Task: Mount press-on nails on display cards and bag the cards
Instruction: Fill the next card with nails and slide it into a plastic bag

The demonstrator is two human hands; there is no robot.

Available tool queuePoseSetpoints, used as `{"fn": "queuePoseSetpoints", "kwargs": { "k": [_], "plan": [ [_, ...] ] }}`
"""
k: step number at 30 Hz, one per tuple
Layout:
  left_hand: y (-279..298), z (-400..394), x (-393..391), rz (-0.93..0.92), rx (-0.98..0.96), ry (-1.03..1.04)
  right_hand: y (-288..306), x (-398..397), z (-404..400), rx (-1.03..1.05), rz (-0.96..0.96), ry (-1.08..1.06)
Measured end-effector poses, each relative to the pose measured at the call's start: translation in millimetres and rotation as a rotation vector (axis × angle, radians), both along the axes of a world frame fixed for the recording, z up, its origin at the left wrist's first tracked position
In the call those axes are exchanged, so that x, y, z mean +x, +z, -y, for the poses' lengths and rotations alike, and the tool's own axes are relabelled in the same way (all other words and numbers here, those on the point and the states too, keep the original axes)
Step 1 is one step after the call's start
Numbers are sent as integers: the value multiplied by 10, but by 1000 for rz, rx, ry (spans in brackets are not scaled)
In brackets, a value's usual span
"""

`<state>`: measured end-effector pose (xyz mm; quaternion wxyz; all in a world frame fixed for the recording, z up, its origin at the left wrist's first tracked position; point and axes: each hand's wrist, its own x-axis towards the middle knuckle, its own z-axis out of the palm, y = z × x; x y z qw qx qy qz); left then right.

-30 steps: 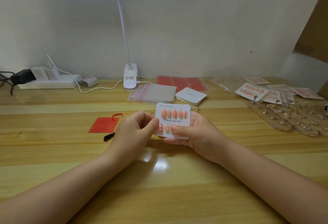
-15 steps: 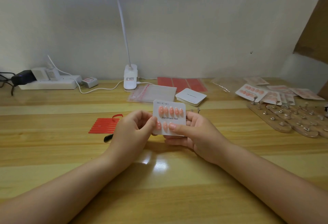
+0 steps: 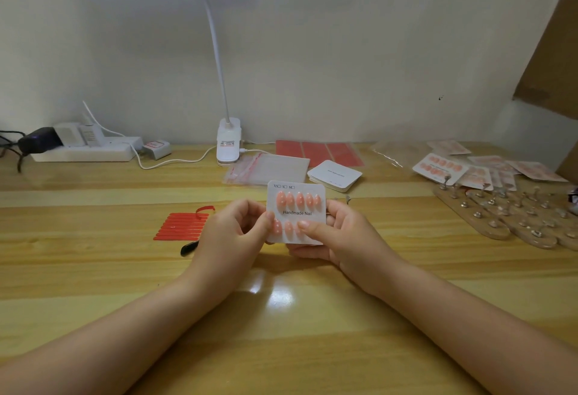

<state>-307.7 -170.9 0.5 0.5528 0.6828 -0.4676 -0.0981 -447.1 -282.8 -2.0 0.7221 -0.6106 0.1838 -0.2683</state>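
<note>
Wood-grain desk [image 3: 281, 316] against a white wall: above its middle both hands hold one white display card [image 3: 296, 211] printed "Handmade Nail", with "XS S M" boxes along its top. Five pink press-on nails [image 3: 298, 201] fill the upper row; three show below, the rest hidden by a thumb. Left hand [image 3: 233, 235] pinches the card's left edge; right hand [image 3: 339, 233] cradles it, thumb across the lower row. Beyond lie one blank card stack [image 3: 334, 175], zip bags [image 3: 269, 169] and a clip lamp [image 3: 228, 144].

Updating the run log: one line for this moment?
card held up | left hand pinches left edge | right hand thumb on lower nails | bags untouched
</note>
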Motion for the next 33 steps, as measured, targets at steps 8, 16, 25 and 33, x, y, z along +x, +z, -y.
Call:
{"fn": "queuePoseSetpoints", "kwargs": {
  "k": [8,16,25,33],
  "plan": [
    [-9,-3,-2,29,-5,-39,-8,15,-5,-52,-33,-78],
    [-23,-3,-22,83,-36,-52,-9,19,25,-281,-132,-123],
    [-35,-51,-37,187,101,-107,-48,0,134,-688,-304,-477],
    [-51,29,9,267,184,41,-83,-30,247,-899,-483,-493]
  ]
}}
